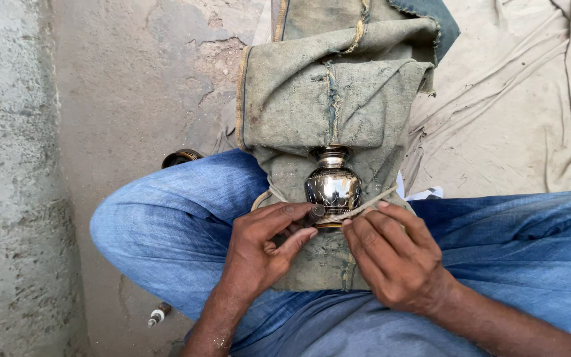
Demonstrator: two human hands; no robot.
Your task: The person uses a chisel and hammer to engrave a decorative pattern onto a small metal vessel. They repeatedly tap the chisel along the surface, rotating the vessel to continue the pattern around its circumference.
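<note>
A small shiny metal pot [332,185] with a narrow neck lies on a folded, dusty denim cloth [328,99] spread over my lap. My left hand [262,251] sits at the pot's base, thumb and fingers pressed against its lower rim. My right hand [391,254] pinches a thin flat strip-like tool [365,206] that lies slantwise across the pot's base. My knees in blue jeans [166,225] spread to both sides.
Rough concrete floor and a low concrete wall [8,178] lie to the left. A dark round object [181,157] peeks out behind my left knee. A small cylindrical item [158,314] lies on the floor. Pale crumpled cloth [517,99] covers the ground at right.
</note>
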